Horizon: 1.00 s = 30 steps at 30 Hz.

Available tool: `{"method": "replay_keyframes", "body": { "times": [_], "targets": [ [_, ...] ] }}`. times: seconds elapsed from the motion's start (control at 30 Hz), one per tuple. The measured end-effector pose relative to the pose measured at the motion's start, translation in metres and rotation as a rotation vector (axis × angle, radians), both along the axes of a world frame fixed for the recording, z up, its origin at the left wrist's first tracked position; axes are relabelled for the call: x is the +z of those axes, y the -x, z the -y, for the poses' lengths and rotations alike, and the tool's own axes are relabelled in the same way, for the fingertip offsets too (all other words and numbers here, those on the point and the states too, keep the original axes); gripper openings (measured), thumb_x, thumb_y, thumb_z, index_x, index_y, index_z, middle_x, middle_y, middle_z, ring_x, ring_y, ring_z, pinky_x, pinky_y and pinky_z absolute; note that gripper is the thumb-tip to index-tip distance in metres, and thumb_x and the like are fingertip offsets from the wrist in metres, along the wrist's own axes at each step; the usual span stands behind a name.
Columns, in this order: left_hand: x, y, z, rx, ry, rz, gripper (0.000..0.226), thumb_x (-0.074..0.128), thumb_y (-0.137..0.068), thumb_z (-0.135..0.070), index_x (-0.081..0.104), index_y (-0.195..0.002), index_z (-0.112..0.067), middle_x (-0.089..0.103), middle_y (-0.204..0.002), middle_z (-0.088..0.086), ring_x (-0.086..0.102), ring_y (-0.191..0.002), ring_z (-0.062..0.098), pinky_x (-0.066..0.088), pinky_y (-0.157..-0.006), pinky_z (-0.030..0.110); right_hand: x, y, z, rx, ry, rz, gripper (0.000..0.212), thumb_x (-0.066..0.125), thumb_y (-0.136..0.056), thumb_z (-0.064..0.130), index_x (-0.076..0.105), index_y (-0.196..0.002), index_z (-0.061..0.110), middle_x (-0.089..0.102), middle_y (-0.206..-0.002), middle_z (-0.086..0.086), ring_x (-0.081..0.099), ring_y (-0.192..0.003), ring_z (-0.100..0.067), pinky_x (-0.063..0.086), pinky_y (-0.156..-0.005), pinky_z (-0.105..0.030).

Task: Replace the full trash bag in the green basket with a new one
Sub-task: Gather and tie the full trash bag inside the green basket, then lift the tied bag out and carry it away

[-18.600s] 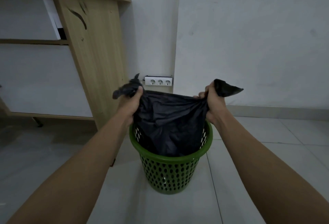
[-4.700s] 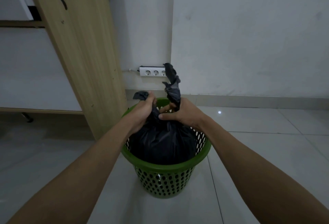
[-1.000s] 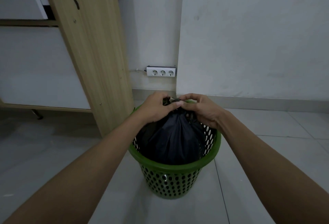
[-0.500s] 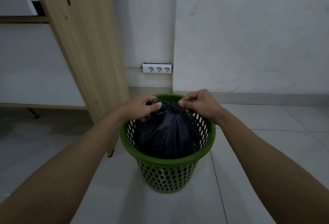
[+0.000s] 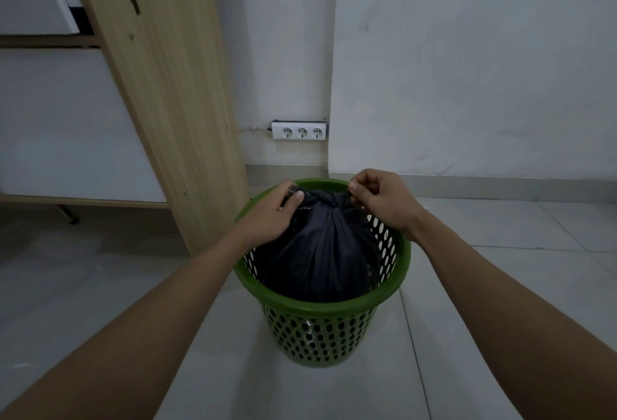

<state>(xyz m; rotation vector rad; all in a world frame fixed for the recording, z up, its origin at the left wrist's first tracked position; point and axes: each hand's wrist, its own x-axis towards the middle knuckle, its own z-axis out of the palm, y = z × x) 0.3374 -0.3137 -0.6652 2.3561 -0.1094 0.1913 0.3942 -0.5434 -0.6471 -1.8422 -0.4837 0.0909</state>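
Bag tails, raised seconds ago, now drawn down into a knot (image 5: 325,197) | trash bag (image 5: 320,259) seated in green basket (image 5: 320,306) | one tail each pinched by left grip (image 5: 272,216) and right grip (image 5: 380,202) | risk: thin plastic torn if overpulled

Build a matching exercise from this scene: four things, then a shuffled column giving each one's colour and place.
1. trash bag
2. basket
3. power strip
4. desk panel

A. white, low on the wall
B. green, on the floor
C. black, knotted, in the basket
D. light wood, left of the basket

Pairs: 1-C, 2-B, 3-A, 4-D
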Motion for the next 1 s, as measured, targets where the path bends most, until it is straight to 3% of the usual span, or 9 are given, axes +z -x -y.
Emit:
{"method": "replay_keyframes", "body": {
  "times": [0.07,0.17,0.23,0.37,0.43,0.67,0.73,0.8,1.0],
  "targets": [
    [-0.001,0.001,0.004,0.022,0.018,0.009,0.033,0.033,-0.103,-0.047,0.05,-0.107,-0.019,0.062,-0.096,-0.002,0.059,-0.088,0.015,0.043,-0.072,0.022,-0.005,0.004,0.0,0.069,0.133,-0.041,0.039,0.074,-0.088,0.037,0.063,-0.114,0.011,0.069,-0.106,-0.003,0.064,-0.095,-0.014,0.054,-0.093,-0.039],
    [-0.003,0.001,0.005,0.041,0.019,0.049,0.034,0.029,-0.103,-0.049,0.044,-0.107,-0.018,0.061,-0.095,0.003,0.06,-0.084,0.015,0.042,-0.066,0.024,-0.021,0.004,-0.001,0.109,0.581,-0.087,0.115,0.078,-0.055,0.078,0.038,-0.148,0.025,0.04,-0.148,0.0,0.044,-0.133,-0.021,0.04,-0.113,-0.045],
    [-0.003,0.003,0.009,0.041,0.05,0.06,0.038,0.026,-0.102,-0.051,0.04,-0.105,-0.016,0.056,-0.086,0.005,0.058,-0.075,0.017,0.04,-0.062,0.032,-0.031,0.004,-0.005,0.109,0.685,-0.046,0.125,0.075,-0.051,0.083,0.028,-0.153,0.03,0.022,-0.156,-0.001,0.029,-0.143,-0.025,0.03,-0.119,-0.048],
    [-0.003,0.005,0.021,0.048,0.144,-0.014,0.043,0.026,-0.103,-0.048,0.033,-0.126,-0.013,0.041,-0.089,-0.022,0.048,-0.079,-0.004,0.033,-0.063,0.014,-0.037,0.004,-0.009,0.187,0.53,-0.044,0.087,0.074,-0.075,0.064,0.038,-0.147,0.03,0.051,-0.145,0.002,0.053,-0.126,-0.017,0.043,-0.106,-0.033],
    [-0.002,0.006,0.024,0.065,0.186,-0.033,0.035,0.03,-0.102,-0.051,0.035,-0.118,-0.02,0.048,-0.097,-0.022,0.055,-0.092,0.001,0.035,-0.067,0.011,-0.034,0.006,-0.006,0.167,0.488,0.004,0.066,0.07,-0.085,0.056,0.047,-0.14,0.03,0.059,-0.135,0.005,0.058,-0.118,-0.014,0.046,-0.104,-0.032],
    [0.084,0.01,0.03,0.114,0.266,-0.073,0.011,0.034,-0.1,-0.055,0.031,-0.098,-0.044,0.049,-0.095,-0.024,0.054,-0.088,0.0,0.042,-0.074,0.007,0.044,0.022,-0.012,0.024,0.158,-0.064,0.015,0.067,-0.094,0.037,0.059,-0.106,0.032,0.067,-0.101,0.014,0.065,-0.097,-0.006,0.054,-0.086,-0.032],
    [0.129,0.011,0.024,0.093,0.278,-0.063,0.019,0.041,-0.097,-0.057,0.035,-0.105,-0.04,0.058,-0.104,-0.016,0.06,-0.098,0.004,0.053,-0.085,0.03,0.092,0.026,-0.014,-0.002,0.113,-0.099,0.019,0.065,-0.095,0.036,0.056,-0.101,0.02,0.067,-0.096,0.003,0.066,-0.092,-0.015,0.057,-0.083,-0.041],
    [0.185,0.017,0.02,0.08,0.301,-0.079,0.035,0.053,-0.094,-0.051,0.033,-0.116,-0.031,0.06,-0.112,-0.011,0.062,-0.102,0.006,0.054,-0.089,0.039,0.15,0.029,-0.015,-0.009,0.09,-0.133,0.024,0.064,-0.096,0.032,0.055,-0.105,0.012,0.067,-0.1,-0.004,0.066,-0.094,-0.017,0.057,-0.085,-0.043],
    [0.372,0.074,0.005,0.141,0.401,-0.106,0.074,0.071,-0.079,-0.056,0.03,-0.137,-0.035,0.046,-0.129,-0.025,0.048,-0.118,-0.012,0.044,-0.099,0.017,0.352,0.057,-0.017,0.034,0.082,-0.151,0.015,0.064,-0.097,0.024,0.055,-0.1,0.013,0.066,-0.092,0.011,0.064,-0.085,-0.001,0.051,-0.07,-0.017]
  ]
}}
